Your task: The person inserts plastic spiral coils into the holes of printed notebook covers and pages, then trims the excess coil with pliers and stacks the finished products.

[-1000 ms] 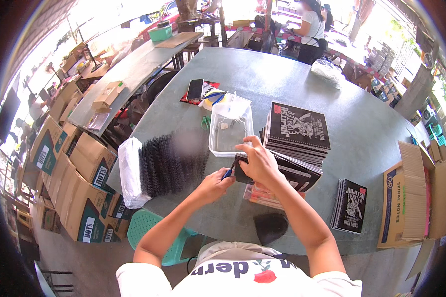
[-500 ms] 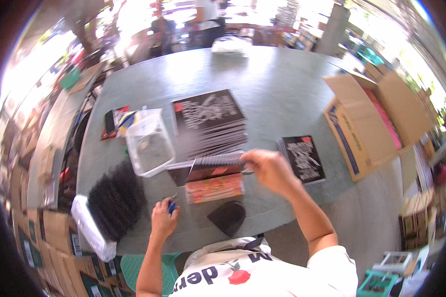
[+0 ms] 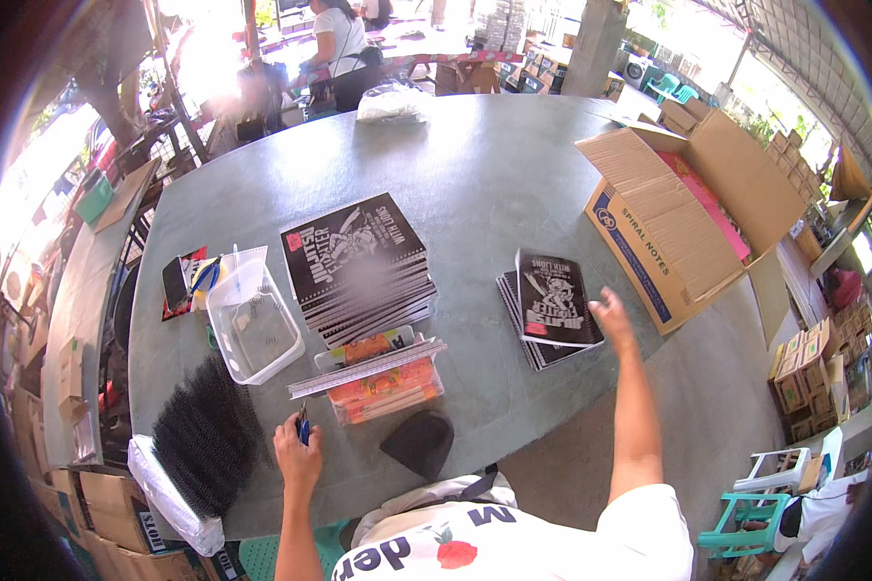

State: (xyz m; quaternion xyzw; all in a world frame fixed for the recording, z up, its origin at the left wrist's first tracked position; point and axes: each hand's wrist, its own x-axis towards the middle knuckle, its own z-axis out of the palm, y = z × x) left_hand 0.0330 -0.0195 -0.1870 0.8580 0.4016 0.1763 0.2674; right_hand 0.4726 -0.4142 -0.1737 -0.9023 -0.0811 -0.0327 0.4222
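My left hand (image 3: 298, 457) is closed around blue-handled pliers (image 3: 303, 427) near the table's front edge. At the right, my right hand (image 3: 610, 320) has its fingers apart beside a black-covered spiral notebook (image 3: 552, 300), which lies slightly askew on a small pile of similar notebooks (image 3: 518, 341). In front of me stands an orange patterned block (image 3: 383, 395) with a pale straight strip (image 3: 368, 369) across it. Behind it is a fanned stack of black-covered books (image 3: 354, 254). A dark rounded piece (image 3: 420, 443) rests close to the near edge.
Black spiral coils (image 3: 208, 436) lie in a heap at the left by a white plastic wrapper (image 3: 170, 499). A clear plastic tub (image 3: 291, 360) sits behind them. An open cardboard box (image 3: 639, 232) stands at the right. Clear plastic (image 3: 394, 103) lies at the far edge.
My right hand has carried a notebook from the orange block to the right-hand pile and let go. My left hand still grips the pliers. The whole view has shifted.
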